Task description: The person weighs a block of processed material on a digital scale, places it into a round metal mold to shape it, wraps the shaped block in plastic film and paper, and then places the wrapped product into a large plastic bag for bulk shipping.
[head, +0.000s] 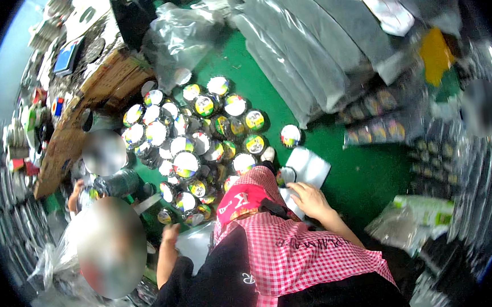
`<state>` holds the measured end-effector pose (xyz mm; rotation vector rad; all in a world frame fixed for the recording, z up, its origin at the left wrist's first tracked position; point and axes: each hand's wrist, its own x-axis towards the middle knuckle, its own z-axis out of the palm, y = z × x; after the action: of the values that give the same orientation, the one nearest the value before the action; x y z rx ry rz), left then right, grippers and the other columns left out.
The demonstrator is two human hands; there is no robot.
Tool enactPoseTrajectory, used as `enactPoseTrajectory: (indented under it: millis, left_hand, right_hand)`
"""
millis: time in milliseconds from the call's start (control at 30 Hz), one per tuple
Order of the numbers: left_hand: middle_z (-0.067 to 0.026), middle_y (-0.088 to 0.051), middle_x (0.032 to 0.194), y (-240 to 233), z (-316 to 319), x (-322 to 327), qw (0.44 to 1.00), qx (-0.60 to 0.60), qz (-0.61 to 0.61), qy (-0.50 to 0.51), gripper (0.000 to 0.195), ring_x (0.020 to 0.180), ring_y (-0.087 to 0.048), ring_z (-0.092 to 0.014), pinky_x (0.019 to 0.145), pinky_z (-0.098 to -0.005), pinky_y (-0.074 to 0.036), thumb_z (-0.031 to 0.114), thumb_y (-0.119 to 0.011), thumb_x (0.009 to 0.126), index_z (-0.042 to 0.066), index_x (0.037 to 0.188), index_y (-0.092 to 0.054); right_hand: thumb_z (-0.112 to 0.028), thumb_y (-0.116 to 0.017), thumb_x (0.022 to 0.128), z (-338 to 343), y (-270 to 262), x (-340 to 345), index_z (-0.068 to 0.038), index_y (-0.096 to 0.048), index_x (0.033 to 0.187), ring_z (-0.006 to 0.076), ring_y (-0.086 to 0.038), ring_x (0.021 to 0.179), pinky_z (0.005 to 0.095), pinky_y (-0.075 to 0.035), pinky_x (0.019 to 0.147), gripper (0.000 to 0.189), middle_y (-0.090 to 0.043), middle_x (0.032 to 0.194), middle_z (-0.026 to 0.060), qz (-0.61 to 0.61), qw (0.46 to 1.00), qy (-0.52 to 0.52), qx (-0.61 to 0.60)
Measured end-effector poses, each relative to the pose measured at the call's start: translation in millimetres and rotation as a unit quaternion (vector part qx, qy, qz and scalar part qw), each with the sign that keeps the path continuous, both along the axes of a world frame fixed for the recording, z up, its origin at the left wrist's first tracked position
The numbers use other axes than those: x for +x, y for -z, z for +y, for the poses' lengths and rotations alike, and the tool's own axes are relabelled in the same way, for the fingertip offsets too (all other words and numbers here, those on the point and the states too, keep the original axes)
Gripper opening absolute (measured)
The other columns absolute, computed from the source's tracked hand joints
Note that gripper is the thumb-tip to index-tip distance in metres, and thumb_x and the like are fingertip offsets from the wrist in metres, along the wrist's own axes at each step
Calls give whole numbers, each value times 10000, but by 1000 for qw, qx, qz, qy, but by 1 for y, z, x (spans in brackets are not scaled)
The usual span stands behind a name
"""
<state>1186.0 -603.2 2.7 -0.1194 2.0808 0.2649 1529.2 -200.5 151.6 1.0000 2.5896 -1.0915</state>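
My right hand [311,198] reaches down at the right of my lap, fingers slightly spread. Its fingertips are at the edge of a small round pack [286,176] with a colourful side. That pack sits at the border of a flat white slab [311,166], perhaps foam or stacked plastic, on the green floor. My left hand [171,233] is raised at the left of my lap, blurred, so its grip is unclear. Ahead of me is a heap of round packs [187,164] with white, yellow and rainbow-coloured faces. One round pack [291,136] stands apart, right of the heap.
Long grey plastic-wrapped bundles [303,51] lie at the upper right. A clear plastic bag [182,34] stands beyond the heap. A worn wooden table [108,77] edges the left, with other people [111,248] close by. A plastic package [421,218] lies at the right.
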Motion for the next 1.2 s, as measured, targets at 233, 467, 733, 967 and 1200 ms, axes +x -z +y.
enactPoseTrajectory:
  millis: [233,467,733,967,1200]
  left_hand:
    - [-207,-558,1208,-113,241,46,966,123,-19,225,485,1114,-549,-333,931,-392,-428,254,-543,892,55,1320,-431]
    - [-138,-582,1135,-163,390,22,894,377,196,-145,397,1015,-575,-205,862,-312,-465,121,-546,897,8,1270,-469]
    - [-200,-516,1243,-153,547,-32,911,312,266,-38,446,1134,-509,-349,948,-395,-411,244,-566,884,29,1262,-472]
    - [-201,-577,1160,-120,544,-64,938,209,192,-200,408,1089,-549,-321,923,-370,-431,258,-538,890,20,1221,-521]
    - [-204,-589,1149,-56,558,-155,911,213,159,-315,447,1045,-581,-330,901,-378,-446,359,-539,891,35,1197,-551]
  right_hand:
    - [-210,-605,809,140,95,-41,-92,-585,1137,291,-595,930,396,-458,826,349,-637,965,121,-53,995,-13,-89]
    - [-246,-553,830,309,164,-185,-112,-661,1013,321,-648,814,422,-517,710,251,-658,970,149,-64,988,8,-140]
    - [-274,-590,790,463,218,-368,-111,-655,1028,317,-597,1000,380,-458,891,296,-640,1057,152,-139,973,-169,-67]
    - [-249,-607,818,531,234,-504,-67,-635,1032,246,-646,854,358,-495,778,283,-677,921,121,-143,967,-195,-87]
    - [-290,-608,805,548,233,-627,-76,-632,1009,272,-632,917,359,-493,805,297,-662,990,119,-127,918,-369,-66]
